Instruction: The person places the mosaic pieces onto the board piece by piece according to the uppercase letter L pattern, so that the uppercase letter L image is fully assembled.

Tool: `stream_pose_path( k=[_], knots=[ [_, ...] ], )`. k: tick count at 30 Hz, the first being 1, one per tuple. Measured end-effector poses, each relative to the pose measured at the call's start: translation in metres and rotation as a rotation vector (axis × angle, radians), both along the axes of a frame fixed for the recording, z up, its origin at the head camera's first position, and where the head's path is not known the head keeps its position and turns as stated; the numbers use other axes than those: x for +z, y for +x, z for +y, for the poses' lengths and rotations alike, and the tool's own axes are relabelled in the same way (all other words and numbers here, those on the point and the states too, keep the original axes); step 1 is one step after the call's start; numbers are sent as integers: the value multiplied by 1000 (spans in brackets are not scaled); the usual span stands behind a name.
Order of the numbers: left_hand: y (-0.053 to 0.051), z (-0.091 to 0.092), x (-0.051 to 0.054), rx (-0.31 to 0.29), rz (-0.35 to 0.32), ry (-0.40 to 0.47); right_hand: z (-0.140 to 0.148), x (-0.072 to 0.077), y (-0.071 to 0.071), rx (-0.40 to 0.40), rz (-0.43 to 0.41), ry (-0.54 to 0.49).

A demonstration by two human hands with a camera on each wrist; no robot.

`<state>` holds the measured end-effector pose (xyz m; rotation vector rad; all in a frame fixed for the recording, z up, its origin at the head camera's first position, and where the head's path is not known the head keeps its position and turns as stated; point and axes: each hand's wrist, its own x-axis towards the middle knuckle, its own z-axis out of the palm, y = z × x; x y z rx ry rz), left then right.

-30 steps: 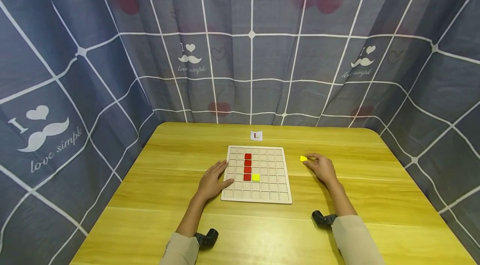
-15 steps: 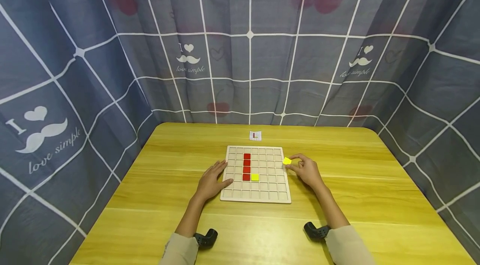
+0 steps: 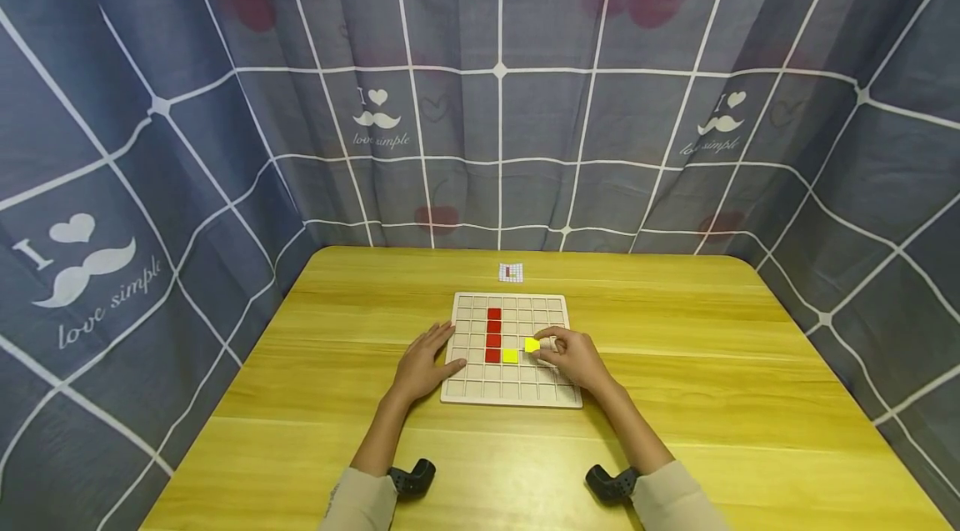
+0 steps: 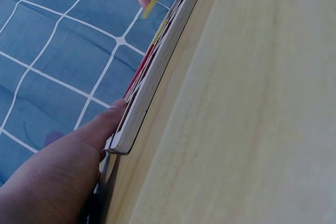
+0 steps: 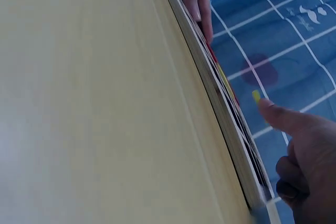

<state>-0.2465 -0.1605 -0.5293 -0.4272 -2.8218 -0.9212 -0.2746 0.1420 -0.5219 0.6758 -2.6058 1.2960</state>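
My right hand (image 3: 576,359) pinches a yellow square tile (image 3: 532,345) between thumb and finger, above the right half of a pale wooden grid board (image 3: 525,392). In the left wrist view the pinched tile stands tilted, apart from the board's surface. My left hand (image 3: 422,364) lies along the board's left edge with fingers extended, its thumb over the rim. Several red tiles (image 3: 493,335) form a column in the grid. Beside the lowest red one lies another yellow tile (image 3: 510,356), a little left of the pinched one.
Behind the board, a small printed card (image 3: 511,273) with a grid pattern lies on the wooden table (image 3: 360,298). A dark checked curtain (image 3: 450,122) hangs around the back and sides. Black wrist devices (image 3: 412,478) sit at both wrists.
From right of the board, my right hand has moved left with the yellow tile, crossing the board's right edge to a spot over the grid. My left hand has stayed put.
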Motion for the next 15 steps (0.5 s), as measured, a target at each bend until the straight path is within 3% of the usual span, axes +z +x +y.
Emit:
stream_pose_path(
  k=[15],
  knots=[
    [-1,0,-1,-2,7,-7,-7,-5,2,22,-29,141]
  ],
)
